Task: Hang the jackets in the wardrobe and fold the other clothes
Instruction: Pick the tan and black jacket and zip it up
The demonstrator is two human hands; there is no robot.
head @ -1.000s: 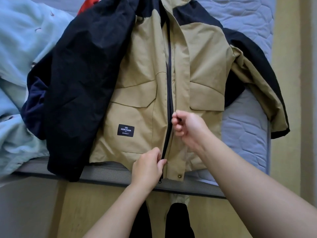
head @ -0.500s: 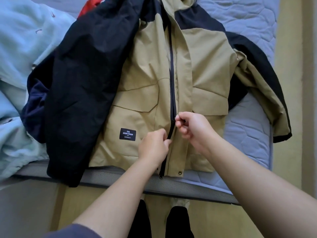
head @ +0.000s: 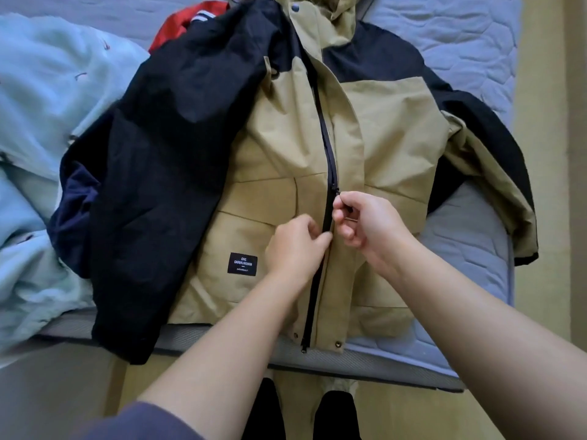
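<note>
Jacket lies flat on the bed; right hand pinches the zipper, left hand grips the cloth just beside it

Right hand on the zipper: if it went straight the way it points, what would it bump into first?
The right hand pinches the zipper pull and points up the jacket. Straight on, it would meet only the zipper track, then probably the collar near the top.

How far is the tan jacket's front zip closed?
Partly. On the jacket, the zip is joined from hem to the right hand pinching its slider; above, the edges look unjoined.
</note>
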